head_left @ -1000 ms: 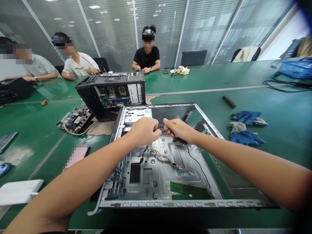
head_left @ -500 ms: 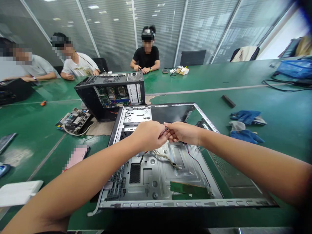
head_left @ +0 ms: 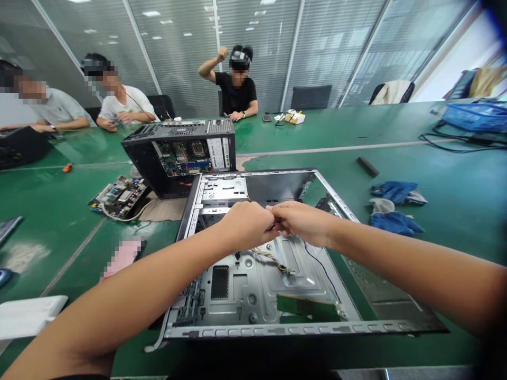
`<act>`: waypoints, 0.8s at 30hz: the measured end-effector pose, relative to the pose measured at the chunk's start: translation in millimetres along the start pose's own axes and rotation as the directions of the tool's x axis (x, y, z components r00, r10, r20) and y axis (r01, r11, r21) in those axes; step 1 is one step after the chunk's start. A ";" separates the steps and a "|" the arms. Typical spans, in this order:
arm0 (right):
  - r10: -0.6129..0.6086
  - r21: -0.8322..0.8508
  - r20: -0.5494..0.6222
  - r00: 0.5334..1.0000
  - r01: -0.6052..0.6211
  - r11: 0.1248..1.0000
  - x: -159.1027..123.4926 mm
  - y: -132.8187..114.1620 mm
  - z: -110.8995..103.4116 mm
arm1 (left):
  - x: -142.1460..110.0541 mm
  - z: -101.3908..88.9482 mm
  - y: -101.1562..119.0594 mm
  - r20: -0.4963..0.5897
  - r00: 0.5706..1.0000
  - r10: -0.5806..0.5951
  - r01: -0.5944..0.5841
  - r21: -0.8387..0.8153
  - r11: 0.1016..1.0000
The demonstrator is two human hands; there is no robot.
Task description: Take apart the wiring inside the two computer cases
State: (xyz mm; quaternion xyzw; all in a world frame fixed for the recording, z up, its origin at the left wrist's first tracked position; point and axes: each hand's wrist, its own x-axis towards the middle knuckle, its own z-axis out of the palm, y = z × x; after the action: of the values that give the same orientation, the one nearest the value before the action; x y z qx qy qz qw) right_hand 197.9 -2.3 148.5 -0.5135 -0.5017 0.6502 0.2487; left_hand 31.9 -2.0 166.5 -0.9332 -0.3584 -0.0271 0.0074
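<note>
An open computer case (head_left: 259, 287) lies on its side in front of me, its bare metal inside facing up. Above its far half, my left hand (head_left: 249, 227) and my right hand (head_left: 297, 219) meet with bent fingers pinched together on a thin cable, mostly hidden by the fingers. A dark cable end sticks up behind my left hand. From under my right hand a thin red-and-dark wire (head_left: 322, 266) runs down to the lower right corner of the case. A twisted beige cable (head_left: 273, 256) lies on the case floor below my hands.
A second computer case (head_left: 138, 158) with a motherboard stands behind, left. Beside it lie a loose circuit board assembly (head_left: 122, 198) and a phone (head_left: 123, 256). Blue gloves (head_left: 396, 224) and a dark bar (head_left: 367, 166) lie right. Several people sit across the green table (head_left: 325, 137).
My hands have shifted slightly right and closed more tightly together, hiding the bit of cable seen between them before. Across the table, a person in black has raised one arm.
</note>
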 end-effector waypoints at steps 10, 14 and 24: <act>-0.258 0.105 -0.220 0.941 0.286 0.953 -2.5 -0.7 9.1 | -5.0 -6.6 -8.5 -0.225 0.970 -0.089 0.033 -0.243 0.969; -0.198 0.184 -0.132 0.971 0.221 0.958 3.0 -0.7 3.1 | -3.4 -2.2 -24.2 -0.477 0.858 -0.193 0.039 -0.314 0.949; -0.224 0.180 0.077 0.971 0.208 0.961 3.0 0.5 -8.0 | 6.2 1.6 -43.5 -0.270 0.954 -0.131 -0.052 -0.579 0.814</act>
State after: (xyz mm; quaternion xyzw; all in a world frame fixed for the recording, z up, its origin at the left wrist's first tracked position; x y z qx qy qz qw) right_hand 204.3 3.2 147.0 -0.4004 -0.5086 0.6837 0.3369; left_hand 7.4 34.4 165.0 -0.8682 -0.3474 -0.2750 -0.2236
